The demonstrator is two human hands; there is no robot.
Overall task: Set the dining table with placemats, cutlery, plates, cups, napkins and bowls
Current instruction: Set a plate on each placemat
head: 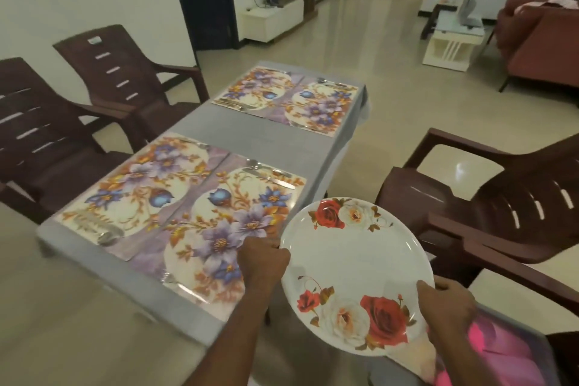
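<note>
left hand (262, 262) gripping rose plate (354, 273) rim, right hand (448, 307) gripping opposite rim

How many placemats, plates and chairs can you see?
Placemats: 4
Plates: 1, held in both hands
Chairs: 3
Total: 8

White plate (354, 263) with red and cream roses; placemats (175, 197) flowered purple, blue, orange; grey tablecloth (225, 125); brown chairs (501, 197).
</note>
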